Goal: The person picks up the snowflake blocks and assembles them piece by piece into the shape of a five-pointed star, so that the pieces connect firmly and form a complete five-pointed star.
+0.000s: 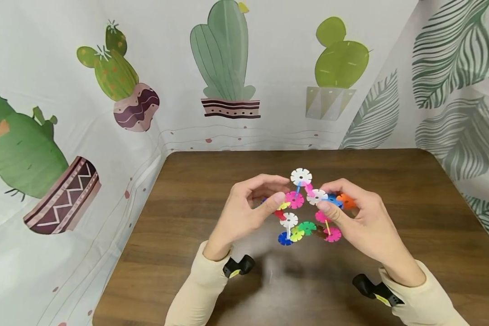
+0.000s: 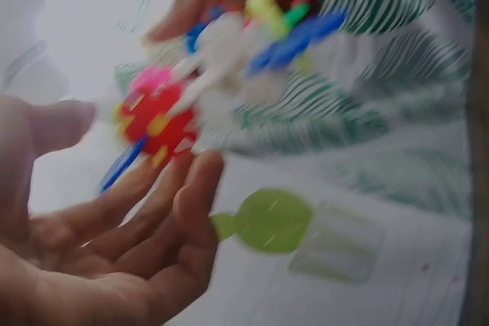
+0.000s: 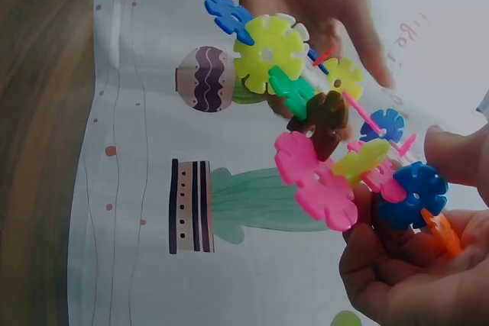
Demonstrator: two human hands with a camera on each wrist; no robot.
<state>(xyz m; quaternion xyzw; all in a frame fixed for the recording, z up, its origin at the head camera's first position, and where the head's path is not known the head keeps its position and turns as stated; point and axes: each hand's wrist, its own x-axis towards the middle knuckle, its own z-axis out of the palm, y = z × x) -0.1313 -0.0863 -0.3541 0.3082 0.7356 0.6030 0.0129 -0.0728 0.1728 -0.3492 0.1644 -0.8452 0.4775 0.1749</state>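
A ring of colourful notched interlocking plastic discs [image 1: 307,228] is held above the table. My right hand [image 1: 364,219] grips its right side, thumb and fingers around a white disc [image 1: 317,196] and a blue disc [image 3: 415,195]. An orange disc [image 3: 441,231] sticks out beside those fingers. At the ring's left side is my left hand [image 1: 248,208], its fingers loosely bent beneath a red disc [image 2: 159,121]. The thumb stands apart from that disc in the left wrist view, which is blurred. Another white disc [image 1: 301,177] tops the ring.
The brown wooden table [image 1: 179,208] lies under both hands. Behind it hangs a white cloth [image 1: 281,54] printed with cacti and leaves. Black wrist straps with small cameras sit on the left wrist [image 1: 239,266] and right wrist [image 1: 376,290].
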